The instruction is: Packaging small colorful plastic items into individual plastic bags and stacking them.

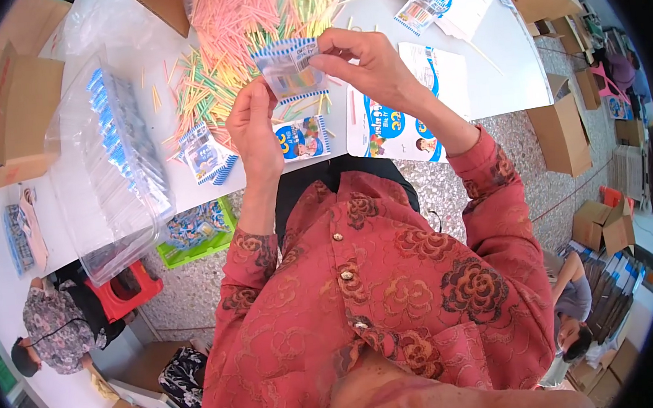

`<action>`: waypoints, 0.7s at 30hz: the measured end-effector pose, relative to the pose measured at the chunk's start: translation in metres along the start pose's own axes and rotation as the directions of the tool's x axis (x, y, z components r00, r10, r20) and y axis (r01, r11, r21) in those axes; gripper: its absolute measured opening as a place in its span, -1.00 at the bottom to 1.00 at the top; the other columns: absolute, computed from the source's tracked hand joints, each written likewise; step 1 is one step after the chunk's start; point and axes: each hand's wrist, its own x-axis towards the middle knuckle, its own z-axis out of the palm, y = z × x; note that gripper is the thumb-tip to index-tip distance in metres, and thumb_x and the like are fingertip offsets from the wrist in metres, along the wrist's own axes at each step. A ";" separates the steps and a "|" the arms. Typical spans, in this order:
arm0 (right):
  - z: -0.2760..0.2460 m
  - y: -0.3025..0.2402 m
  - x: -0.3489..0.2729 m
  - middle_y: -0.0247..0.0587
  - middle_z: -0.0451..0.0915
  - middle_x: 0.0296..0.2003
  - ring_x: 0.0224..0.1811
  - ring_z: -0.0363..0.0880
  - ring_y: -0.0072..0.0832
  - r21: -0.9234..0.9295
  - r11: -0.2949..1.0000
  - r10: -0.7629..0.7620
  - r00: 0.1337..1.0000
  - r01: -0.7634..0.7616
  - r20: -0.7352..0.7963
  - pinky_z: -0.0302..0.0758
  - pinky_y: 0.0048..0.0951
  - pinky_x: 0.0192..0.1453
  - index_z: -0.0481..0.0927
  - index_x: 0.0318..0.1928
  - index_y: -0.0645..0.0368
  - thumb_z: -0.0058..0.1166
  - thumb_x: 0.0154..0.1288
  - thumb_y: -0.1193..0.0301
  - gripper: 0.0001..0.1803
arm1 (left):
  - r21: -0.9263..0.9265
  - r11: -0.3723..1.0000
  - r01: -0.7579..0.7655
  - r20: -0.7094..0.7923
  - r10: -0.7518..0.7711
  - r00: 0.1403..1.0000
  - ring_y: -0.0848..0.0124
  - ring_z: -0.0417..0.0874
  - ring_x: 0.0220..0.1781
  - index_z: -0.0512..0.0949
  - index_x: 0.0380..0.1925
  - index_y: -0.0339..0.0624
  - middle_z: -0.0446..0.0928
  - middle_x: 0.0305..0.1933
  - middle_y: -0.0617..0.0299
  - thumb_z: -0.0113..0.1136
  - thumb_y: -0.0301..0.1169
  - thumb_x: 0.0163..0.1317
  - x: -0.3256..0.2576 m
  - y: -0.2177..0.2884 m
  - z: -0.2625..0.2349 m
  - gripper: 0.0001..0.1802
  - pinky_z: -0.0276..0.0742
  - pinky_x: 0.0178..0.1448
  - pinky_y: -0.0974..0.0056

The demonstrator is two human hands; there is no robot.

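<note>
Packet (290, 76) pinched by left hand (255, 129) at its 8 o'clock edge, by right hand (365, 59) at 3 o'clock; coloured sticks (231, 16) heaped toward 11 o'clock.

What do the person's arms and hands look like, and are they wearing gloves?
No gloves: the left hand and the right hand are both bare. The left sleeve and the right sleeve are rosy red, with big round flowers in dark brown and golden tan. Neither sleeve reaches down to the hand.
</note>
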 end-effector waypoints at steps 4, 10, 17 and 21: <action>0.002 0.006 -0.005 -0.48 0.36 -0.57 -0.50 0.24 -0.80 0.076 0.995 0.057 0.997 -0.060 0.052 0.22 -0.69 -0.45 0.47 -0.36 0.26 0.03 0.25 0.43 -0.86 | 0.006 1.000 -0.019 0.048 0.019 0.999 0.61 0.50 -0.21 0.52 -0.17 -0.35 0.55 -0.23 0.24 0.08 -0.48 0.23 0.001 -0.001 0.002 -0.80 0.39 -0.10 0.51; 0.007 0.020 -0.007 -0.51 0.37 -0.57 -0.50 0.22 -0.81 0.272 0.956 0.105 0.993 -0.114 0.046 0.21 -0.68 -0.46 0.48 -0.34 0.23 0.05 0.25 0.42 -0.88 | 0.186 0.982 -0.025 0.162 -0.006 0.987 0.61 0.52 -0.36 0.53 -0.28 -0.34 0.57 -0.36 0.28 0.18 -0.60 0.11 0.003 -0.005 -0.004 -0.85 0.41 -0.24 0.53; -0.001 0.025 -0.011 -0.39 0.58 -0.44 -0.39 0.44 -0.77 0.064 0.991 0.111 0.985 -0.120 0.130 0.42 -0.64 -0.35 0.59 -0.20 0.15 0.16 0.13 0.39 -0.79 | 0.286 0.956 -0.068 0.192 0.012 0.981 0.59 0.52 -0.31 0.51 -0.23 -0.35 0.55 -0.31 0.25 0.17 -0.61 0.12 -0.006 -0.013 -0.006 -0.82 0.42 -0.19 0.50; -0.033 0.087 -0.004 -0.35 0.60 -0.51 -0.51 0.51 -0.66 -0.150 0.989 -0.034 0.982 0.006 -0.185 0.43 -0.52 -0.46 0.61 -0.26 0.16 0.17 0.10 0.35 -0.79 | 0.349 0.936 -0.041 0.174 -0.021 0.985 0.58 0.51 -0.26 0.50 -0.18 -0.34 0.53 -0.26 0.26 0.14 -0.57 0.16 -0.001 -0.011 -0.009 -0.79 0.42 -0.13 0.49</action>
